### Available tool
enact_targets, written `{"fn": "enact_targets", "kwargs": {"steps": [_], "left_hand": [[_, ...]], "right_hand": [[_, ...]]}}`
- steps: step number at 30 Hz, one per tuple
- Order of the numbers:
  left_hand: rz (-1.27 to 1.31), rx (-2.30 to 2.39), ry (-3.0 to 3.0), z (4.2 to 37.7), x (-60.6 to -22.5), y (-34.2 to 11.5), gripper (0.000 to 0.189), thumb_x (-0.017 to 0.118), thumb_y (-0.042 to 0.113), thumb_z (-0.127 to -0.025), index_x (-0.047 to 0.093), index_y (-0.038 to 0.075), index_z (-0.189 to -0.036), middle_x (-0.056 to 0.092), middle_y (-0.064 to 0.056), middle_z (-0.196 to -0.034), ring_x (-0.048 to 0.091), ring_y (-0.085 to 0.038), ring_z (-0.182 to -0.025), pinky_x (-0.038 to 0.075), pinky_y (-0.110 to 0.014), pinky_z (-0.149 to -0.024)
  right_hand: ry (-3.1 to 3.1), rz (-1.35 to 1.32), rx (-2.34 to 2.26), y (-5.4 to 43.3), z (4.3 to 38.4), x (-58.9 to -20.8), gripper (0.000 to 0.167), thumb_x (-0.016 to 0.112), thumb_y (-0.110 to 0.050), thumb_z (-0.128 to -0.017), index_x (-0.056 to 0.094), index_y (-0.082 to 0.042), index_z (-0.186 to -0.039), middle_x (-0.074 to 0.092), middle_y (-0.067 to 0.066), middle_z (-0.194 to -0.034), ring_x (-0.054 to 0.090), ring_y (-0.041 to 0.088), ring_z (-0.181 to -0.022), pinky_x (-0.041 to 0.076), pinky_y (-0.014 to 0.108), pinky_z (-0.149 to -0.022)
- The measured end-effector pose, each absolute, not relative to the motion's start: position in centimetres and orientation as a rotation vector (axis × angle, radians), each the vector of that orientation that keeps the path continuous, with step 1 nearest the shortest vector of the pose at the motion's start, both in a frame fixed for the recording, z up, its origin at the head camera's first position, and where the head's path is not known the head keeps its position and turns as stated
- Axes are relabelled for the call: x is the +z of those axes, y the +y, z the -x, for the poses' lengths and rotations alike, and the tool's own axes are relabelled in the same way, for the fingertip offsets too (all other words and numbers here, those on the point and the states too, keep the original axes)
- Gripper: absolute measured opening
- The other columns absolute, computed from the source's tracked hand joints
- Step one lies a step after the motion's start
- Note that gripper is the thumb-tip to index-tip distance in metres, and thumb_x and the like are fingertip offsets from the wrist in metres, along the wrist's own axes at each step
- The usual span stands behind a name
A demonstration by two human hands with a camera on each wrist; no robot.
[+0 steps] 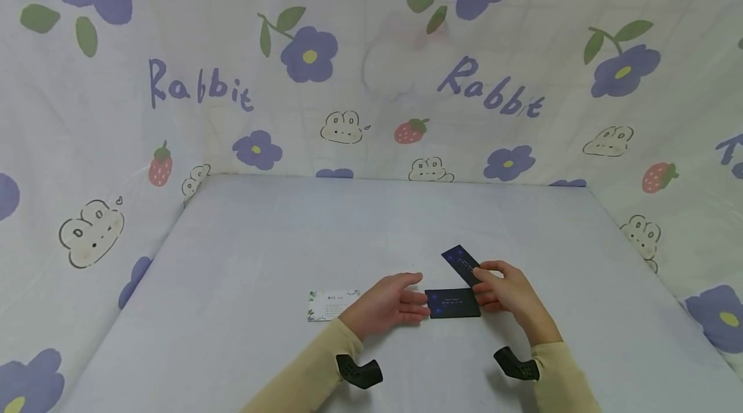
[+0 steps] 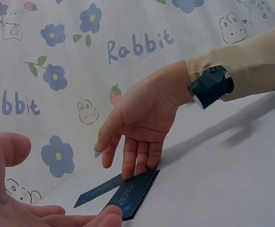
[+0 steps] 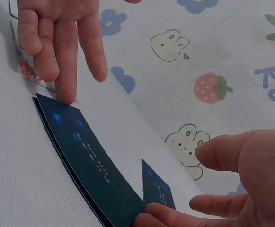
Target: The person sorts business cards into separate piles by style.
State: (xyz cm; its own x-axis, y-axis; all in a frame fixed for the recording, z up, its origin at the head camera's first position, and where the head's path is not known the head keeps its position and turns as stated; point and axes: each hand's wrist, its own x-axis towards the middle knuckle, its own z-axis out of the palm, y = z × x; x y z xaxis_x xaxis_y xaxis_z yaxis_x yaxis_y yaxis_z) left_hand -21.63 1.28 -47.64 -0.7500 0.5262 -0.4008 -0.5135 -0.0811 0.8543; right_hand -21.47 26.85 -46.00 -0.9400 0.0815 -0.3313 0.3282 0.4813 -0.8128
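Two bare hands flank a small stack of dark blue business cards (image 1: 453, 303) on the white table. The left hand (image 1: 389, 303) has its fingers extended, fingertips right at the stack's left end, thumb raised apart. At the stack's other end is the right hand (image 1: 507, 293), its fingertips touching the edge and its thumb held away from the fingers, as the right wrist view shows. Another dark card (image 1: 461, 262) lies slanted just behind the stack, its near end overlapped by the right hand. In the right wrist view the stack's top card (image 3: 87, 153) looks slightly bowed.
A white card with a leaf pattern (image 1: 327, 305) lies left of the stack, partly covered by the left hand. Each wrist wears a black camera mount, one at the left sleeve (image 1: 360, 372). A cloth printed with flowers and rabbits (image 1: 371, 64) hangs behind and beside the table.
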Motion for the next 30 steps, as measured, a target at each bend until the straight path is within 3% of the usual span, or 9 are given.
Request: {"fn": "enact_targets", "kwargs": {"steps": [11, 20, 30], "left_hand": [[-0.056, 1.966, 1.523, 22.3, -45.5, -0.2, 0.065, 0.046, 0.035, -0.107, 0.026, 0.001, -0.159, 0.048, -0.032, -0.150, 0.060, -0.042, -0.130, 0.048, -0.049, -0.111], [-0.045, 2.200, 1.628, 24.9, -42.8, -5.9, 0.061, 0.044, 0.036, -0.108, 0.027, 0.009, -0.160, 0.046, -0.025, -0.155, 0.052, -0.042, -0.139, 0.041, -0.050, -0.117], [0.081, 2.330, 1.596, 26.0, -42.0, -8.7, 0.055, 0.042, 0.032, -0.109, 0.031, 0.010, -0.159, 0.048, -0.023, -0.154, 0.051, -0.041, -0.140, 0.040, -0.048, -0.119]], "right_hand": [[2.491, -0.351, -1.556, 27.7, 21.8, -44.5, 0.063, 0.052, -0.035, -0.106, 0.036, 0.006, -0.150, 0.074, 0.020, -0.108, 0.071, 0.012, -0.075, 0.060, 0.025, -0.070], [2.419, -0.313, -1.926, 28.6, 22.4, -40.3, 0.067, 0.051, -0.037, -0.106, 0.028, 0.001, -0.156, 0.070, -0.014, -0.091, 0.072, 0.003, -0.081, 0.060, 0.019, -0.077], [2.413, -0.317, -1.914, 28.6, 22.5, -40.4, 0.068, 0.051, -0.038, -0.106, 0.028, 0.001, -0.156, 0.069, -0.014, -0.092, 0.071, 0.002, -0.082, 0.059, 0.019, -0.077]]}}
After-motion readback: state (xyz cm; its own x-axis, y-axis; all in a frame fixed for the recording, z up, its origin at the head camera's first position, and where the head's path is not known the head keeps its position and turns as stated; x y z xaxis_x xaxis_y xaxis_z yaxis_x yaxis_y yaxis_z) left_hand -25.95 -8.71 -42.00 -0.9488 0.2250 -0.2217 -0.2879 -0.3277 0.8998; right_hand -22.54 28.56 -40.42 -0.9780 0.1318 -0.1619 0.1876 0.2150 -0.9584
